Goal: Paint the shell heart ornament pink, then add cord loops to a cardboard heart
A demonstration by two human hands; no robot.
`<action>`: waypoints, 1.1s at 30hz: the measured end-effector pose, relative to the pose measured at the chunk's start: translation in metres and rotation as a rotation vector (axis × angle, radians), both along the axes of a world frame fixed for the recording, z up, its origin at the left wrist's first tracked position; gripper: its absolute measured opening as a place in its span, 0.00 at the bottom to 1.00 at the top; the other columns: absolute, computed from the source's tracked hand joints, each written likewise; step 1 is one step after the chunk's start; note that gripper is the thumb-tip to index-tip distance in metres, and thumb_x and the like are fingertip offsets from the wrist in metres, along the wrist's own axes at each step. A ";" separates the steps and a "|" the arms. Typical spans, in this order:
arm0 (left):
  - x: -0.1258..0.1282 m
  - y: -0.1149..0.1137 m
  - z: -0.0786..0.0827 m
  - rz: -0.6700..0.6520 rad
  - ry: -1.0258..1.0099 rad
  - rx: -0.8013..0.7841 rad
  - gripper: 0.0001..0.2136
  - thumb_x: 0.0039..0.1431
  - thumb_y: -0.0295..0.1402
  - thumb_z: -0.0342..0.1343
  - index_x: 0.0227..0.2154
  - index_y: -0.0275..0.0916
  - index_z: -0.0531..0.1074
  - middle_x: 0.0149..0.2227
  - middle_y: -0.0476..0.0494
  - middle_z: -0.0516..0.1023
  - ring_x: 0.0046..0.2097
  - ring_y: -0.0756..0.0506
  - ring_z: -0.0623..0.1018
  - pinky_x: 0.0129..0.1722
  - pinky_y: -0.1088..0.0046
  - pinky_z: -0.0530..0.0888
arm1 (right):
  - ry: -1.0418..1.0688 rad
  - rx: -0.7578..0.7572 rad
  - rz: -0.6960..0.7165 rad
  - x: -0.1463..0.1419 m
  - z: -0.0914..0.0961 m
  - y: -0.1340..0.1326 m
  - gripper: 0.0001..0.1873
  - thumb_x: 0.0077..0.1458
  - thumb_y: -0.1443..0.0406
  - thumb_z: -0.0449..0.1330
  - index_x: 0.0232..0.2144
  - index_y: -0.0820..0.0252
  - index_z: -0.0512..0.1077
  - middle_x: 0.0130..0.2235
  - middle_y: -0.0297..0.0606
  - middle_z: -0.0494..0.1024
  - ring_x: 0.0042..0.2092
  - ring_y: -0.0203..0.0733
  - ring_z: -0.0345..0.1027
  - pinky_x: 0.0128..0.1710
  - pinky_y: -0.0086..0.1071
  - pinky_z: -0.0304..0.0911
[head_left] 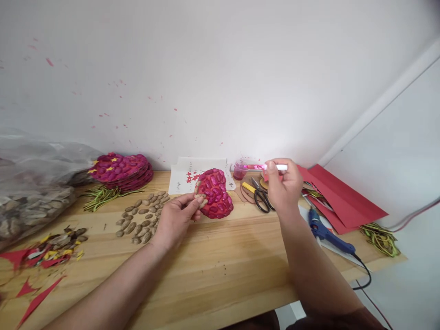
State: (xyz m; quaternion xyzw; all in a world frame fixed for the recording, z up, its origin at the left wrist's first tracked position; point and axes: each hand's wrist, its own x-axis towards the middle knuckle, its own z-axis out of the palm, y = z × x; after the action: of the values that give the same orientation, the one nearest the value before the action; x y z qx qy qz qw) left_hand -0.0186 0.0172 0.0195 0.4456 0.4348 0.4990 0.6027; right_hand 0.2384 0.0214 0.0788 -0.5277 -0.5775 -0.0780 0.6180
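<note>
Left hand [177, 215] sat low over the bench [220, 270], fingers pinched on the left edge of the heart piece [216, 195]. Heart was tilted up, mid-bench. It was covered in lumpy shell-shaped bumps, glossy magenta-red, with one bare tan shell at the gripped edge. Right hand [283, 185] was raised just right of it, fingers closed on a white brush [266, 167], pink toward the tip. Behind: paper sheet [187, 176] with red stars, print too small to read.
</note>
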 end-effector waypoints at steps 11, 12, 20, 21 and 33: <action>0.002 0.001 -0.002 0.007 -0.082 -0.120 0.24 0.36 0.48 0.78 0.31 0.33 0.82 0.26 0.48 0.78 0.24 0.55 0.69 0.26 0.78 0.71 | -0.386 -0.711 -0.279 0.017 0.003 0.094 0.13 0.63 0.57 0.56 0.37 0.56 0.78 0.36 0.41 0.82 0.44 0.50 0.72 0.44 0.39 0.61; 0.002 0.002 -0.003 0.002 -0.080 -0.120 0.24 0.36 0.48 0.78 0.31 0.33 0.82 0.26 0.48 0.78 0.24 0.55 0.69 0.26 0.78 0.71 | -0.402 -0.749 -0.275 0.015 0.001 0.099 0.12 0.62 0.57 0.58 0.35 0.55 0.78 0.37 0.42 0.83 0.46 0.51 0.72 0.45 0.39 0.61; 0.001 0.003 -0.006 -0.021 -0.067 -0.117 0.22 0.40 0.47 0.76 0.32 0.34 0.83 0.28 0.48 0.79 0.25 0.55 0.70 0.28 0.78 0.72 | -0.501 -0.869 -0.296 0.011 -0.005 0.116 0.13 0.62 0.55 0.58 0.35 0.55 0.79 0.43 0.45 0.83 0.54 0.56 0.70 0.51 0.46 0.59; 0.001 0.003 -0.006 -0.023 -0.066 -0.114 0.22 0.40 0.47 0.76 0.32 0.34 0.83 0.28 0.47 0.79 0.25 0.54 0.70 0.28 0.78 0.72 | -0.508 -0.870 -0.294 0.011 -0.005 0.116 0.13 0.62 0.55 0.58 0.34 0.54 0.79 0.43 0.45 0.83 0.54 0.56 0.70 0.51 0.46 0.59; 0.003 0.002 -0.007 -0.055 0.033 0.017 0.19 0.48 0.49 0.71 0.30 0.35 0.82 0.23 0.50 0.75 0.24 0.52 0.68 0.26 0.77 0.68 | -0.461 -0.799 -0.286 0.015 -0.001 0.104 0.14 0.60 0.54 0.58 0.32 0.55 0.79 0.35 0.43 0.82 0.45 0.52 0.71 0.47 0.43 0.59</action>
State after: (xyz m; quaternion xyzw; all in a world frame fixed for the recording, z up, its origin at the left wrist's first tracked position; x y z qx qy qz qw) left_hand -0.0158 0.0192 0.0124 0.4708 0.4281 0.4787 0.6049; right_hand 0.2535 0.1256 0.0783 -0.7668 -0.6059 -0.0490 0.2060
